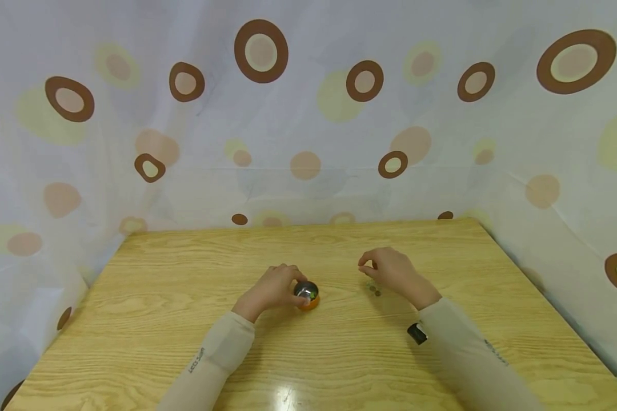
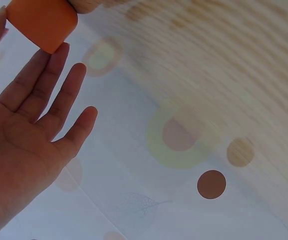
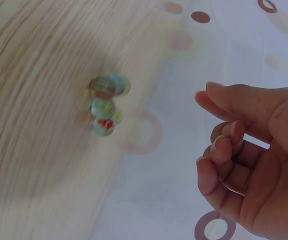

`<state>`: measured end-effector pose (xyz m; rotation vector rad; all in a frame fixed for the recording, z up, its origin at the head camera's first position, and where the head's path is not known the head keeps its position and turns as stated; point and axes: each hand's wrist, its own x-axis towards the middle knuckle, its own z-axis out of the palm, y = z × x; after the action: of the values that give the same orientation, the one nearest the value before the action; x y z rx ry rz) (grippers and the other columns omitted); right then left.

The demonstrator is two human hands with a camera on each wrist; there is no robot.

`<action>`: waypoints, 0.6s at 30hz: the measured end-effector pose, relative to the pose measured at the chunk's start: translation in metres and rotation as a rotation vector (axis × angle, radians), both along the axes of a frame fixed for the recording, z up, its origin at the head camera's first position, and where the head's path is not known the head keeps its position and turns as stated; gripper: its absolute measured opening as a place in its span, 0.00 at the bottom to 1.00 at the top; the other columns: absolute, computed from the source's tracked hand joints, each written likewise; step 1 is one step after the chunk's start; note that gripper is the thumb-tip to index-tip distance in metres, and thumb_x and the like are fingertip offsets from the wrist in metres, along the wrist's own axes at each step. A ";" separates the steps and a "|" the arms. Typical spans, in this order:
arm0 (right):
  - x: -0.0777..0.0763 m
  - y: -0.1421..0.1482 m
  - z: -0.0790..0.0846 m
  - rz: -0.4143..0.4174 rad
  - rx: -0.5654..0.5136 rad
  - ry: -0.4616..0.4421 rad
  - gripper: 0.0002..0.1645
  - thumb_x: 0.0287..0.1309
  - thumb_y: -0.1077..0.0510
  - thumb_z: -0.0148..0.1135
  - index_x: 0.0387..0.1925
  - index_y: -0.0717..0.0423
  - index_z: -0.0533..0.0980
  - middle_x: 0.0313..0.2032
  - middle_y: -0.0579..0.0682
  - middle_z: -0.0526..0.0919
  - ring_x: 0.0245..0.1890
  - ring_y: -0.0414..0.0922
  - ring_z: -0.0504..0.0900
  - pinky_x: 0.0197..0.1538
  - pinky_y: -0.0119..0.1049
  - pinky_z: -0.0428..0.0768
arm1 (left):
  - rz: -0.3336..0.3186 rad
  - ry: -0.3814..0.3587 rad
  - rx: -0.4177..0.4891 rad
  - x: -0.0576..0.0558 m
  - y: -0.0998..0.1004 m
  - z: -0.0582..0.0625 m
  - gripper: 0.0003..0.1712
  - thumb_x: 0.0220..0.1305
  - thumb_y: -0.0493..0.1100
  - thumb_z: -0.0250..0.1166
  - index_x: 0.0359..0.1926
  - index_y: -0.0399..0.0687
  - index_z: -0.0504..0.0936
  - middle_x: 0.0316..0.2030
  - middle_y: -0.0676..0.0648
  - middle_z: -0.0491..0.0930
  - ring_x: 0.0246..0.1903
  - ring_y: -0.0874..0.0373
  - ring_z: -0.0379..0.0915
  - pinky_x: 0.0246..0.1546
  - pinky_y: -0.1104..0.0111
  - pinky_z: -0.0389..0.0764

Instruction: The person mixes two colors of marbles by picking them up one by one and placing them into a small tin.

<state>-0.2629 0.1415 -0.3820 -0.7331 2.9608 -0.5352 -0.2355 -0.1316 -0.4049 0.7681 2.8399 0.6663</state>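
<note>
My left hand (image 1: pixel 275 290) grips a small cup (image 1: pixel 308 307), orange outside and shiny metal inside, with thumb and fingertips at its rim and side. Something green shows inside it. In the left wrist view the orange wall of the cup (image 2: pixel 46 22) rests against the fingertips, while the other fingers spread loosely. On the right, my right hand (image 1: pixel 393 271) hovers just above several glass marbles (image 1: pixel 374 289) on the table. Its fingers are loosely bent, thumb close to index finger, with nothing visible between them. The marbles (image 3: pixel 104 107) sit clustered, greenish and clear, one with red inside.
The wood-grain table (image 1: pixel 185 257) reaches back to a white sheet (image 1: pixel 298 137) patterned with brown rings and pale dots, which also hangs along both sides. A small black device (image 1: pixel 417 333) sits at the right cuff.
</note>
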 end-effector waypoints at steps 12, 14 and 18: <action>-0.006 0.024 -0.003 -0.032 -0.003 0.001 0.11 0.63 0.58 0.61 0.44 0.60 0.82 0.23 0.45 0.76 0.19 0.40 0.68 0.22 0.34 0.67 | 0.004 -0.008 -0.002 0.000 0.000 -0.001 0.24 0.54 0.49 0.73 0.50 0.42 0.83 0.48 0.45 0.80 0.50 0.47 0.72 0.57 0.49 0.65; -0.006 0.027 -0.004 -0.029 -0.002 0.007 0.11 0.63 0.59 0.61 0.43 0.61 0.83 0.23 0.45 0.76 0.19 0.40 0.69 0.22 0.34 0.67 | 0.002 -0.007 -0.004 -0.001 0.000 -0.001 0.24 0.55 0.49 0.73 0.50 0.42 0.83 0.47 0.45 0.80 0.50 0.47 0.72 0.57 0.49 0.65; -0.006 0.032 -0.006 -0.033 -0.004 0.004 0.11 0.62 0.60 0.62 0.42 0.62 0.83 0.25 0.46 0.78 0.20 0.40 0.70 0.22 0.34 0.68 | 0.001 -0.008 -0.009 -0.001 0.001 -0.002 0.24 0.55 0.49 0.73 0.50 0.42 0.83 0.48 0.45 0.79 0.50 0.47 0.72 0.56 0.49 0.66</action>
<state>-0.2692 0.1738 -0.3883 -0.6878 2.9812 -0.5426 -0.2366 -0.1310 -0.4066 0.7604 2.8342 0.6549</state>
